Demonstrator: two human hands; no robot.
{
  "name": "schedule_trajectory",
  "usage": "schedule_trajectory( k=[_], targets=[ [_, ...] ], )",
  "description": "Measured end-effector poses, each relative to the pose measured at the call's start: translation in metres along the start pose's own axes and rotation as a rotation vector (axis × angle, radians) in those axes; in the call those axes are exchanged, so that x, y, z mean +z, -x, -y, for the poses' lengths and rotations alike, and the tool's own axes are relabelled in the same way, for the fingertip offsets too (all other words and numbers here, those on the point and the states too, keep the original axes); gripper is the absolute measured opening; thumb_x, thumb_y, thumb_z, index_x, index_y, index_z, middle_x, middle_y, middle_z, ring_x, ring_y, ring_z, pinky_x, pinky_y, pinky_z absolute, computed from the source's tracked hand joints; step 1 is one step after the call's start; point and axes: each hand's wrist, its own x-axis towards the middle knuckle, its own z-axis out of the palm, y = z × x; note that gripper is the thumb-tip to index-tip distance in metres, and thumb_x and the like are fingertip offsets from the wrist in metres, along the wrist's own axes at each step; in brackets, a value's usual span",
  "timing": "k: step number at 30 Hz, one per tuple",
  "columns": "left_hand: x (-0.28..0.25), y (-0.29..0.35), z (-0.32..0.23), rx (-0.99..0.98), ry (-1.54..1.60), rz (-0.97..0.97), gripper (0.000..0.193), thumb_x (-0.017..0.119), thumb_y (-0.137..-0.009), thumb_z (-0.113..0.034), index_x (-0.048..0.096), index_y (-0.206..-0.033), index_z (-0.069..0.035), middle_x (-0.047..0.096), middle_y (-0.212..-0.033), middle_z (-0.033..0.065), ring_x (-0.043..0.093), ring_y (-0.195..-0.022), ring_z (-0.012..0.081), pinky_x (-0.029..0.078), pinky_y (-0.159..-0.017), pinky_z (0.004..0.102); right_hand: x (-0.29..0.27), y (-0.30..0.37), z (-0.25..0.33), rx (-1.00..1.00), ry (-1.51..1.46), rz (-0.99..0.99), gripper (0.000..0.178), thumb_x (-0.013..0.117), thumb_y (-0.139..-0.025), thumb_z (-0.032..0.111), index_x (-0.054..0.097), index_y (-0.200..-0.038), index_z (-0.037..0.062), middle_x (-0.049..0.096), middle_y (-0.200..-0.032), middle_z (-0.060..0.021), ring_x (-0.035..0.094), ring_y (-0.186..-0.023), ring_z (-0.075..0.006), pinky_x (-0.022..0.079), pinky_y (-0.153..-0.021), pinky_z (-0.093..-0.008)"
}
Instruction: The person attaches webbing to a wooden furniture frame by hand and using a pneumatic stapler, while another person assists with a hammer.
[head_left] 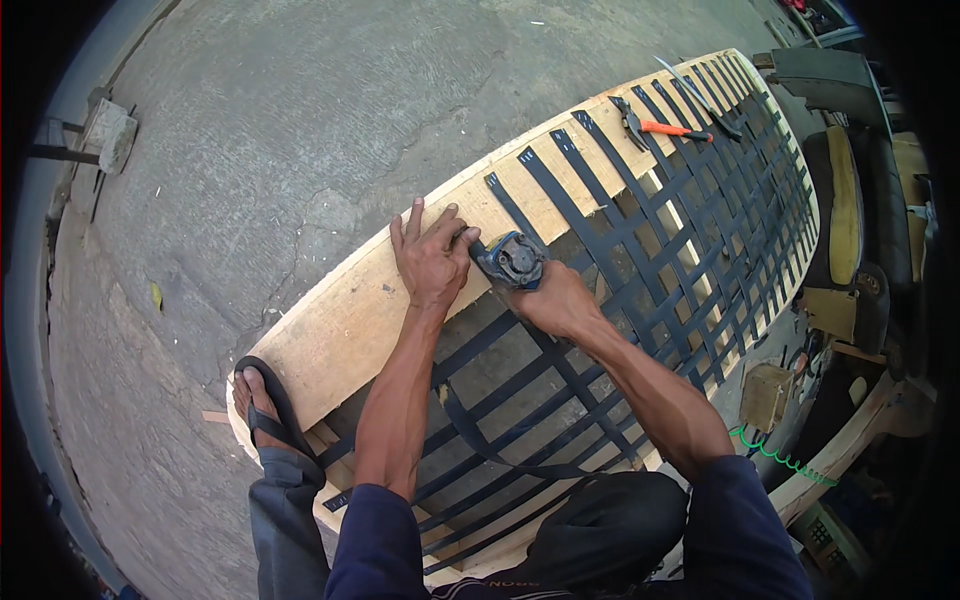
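My right hand (556, 300) grips a staple gun (516, 262), its head pressed down near the inner edge of a pale wooden frame (330, 330). Spread over the board just left of the tool is my left hand (435, 250), palm down, its thumb and fingertips close to a black strap end beside the tool. Black webbing straps (640, 260) are stapled along the board and woven crosswise to the right. One loose strap (465, 425) curls below my hands. What lies under the staple gun is hidden.
An orange-handled hammer (660, 128) and a curved blade-like tool (695, 95) lie on the far straps. My sandalled foot (258, 400) rests on the frame's near left corner. A green coiled hose (780, 458) and old cushioned parts (845, 210) are at right; a concrete block (112, 135) at left.
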Motion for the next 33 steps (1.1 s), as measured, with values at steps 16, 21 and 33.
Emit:
schedule_trajectory(
  k=[16, 21, 33],
  targets=[
    [-0.016, -0.016, 0.008, 0.023, 0.071, 0.029, 0.023, 0.074, -0.087, -0.031, 0.076, -0.099, -0.012, 0.075, -0.113, 0.0003, 0.054, -0.129, 0.0278, 0.030, -0.109, 0.0475, 0.008, -0.012, 0.011, -0.017, 0.064, -0.052, 0.046, 0.067, -0.080, 0.032, 0.072, -0.101, -0.0085, 0.071, -0.095, -0.0313, 0.069, -0.097, -0.0463, 0.055, -0.085, -0.0448],
    [-0.010, -0.012, 0.018, -0.077, 0.163, -0.076, 0.027, 0.070, -0.091, -0.025, 0.072, -0.114, -0.010, 0.072, -0.120, 0.0062, 0.059, -0.122, 0.0288, 0.034, -0.109, 0.0439, 0.008, -0.021, 0.012, -0.039, 0.021, -0.052, 0.046, 0.065, -0.079, 0.031, 0.072, -0.101, -0.0088, 0.070, -0.098, -0.0328, 0.069, -0.099, -0.0452, 0.054, -0.087, -0.0442],
    [-0.012, -0.014, 0.021, -0.376, 0.437, -0.367, 0.030, 0.046, -0.102, -0.008, 0.063, -0.125, -0.002, 0.067, -0.122, 0.0189, 0.067, -0.111, 0.0344, 0.052, -0.093, 0.0394, -0.008, -0.044, 0.043, 0.008, 0.081, 0.045, 0.049, 0.063, -0.076, 0.028, 0.069, -0.099, -0.0154, 0.068, -0.098, -0.0371, 0.070, -0.099, -0.0452, 0.054, -0.086, -0.0441]
  ],
)
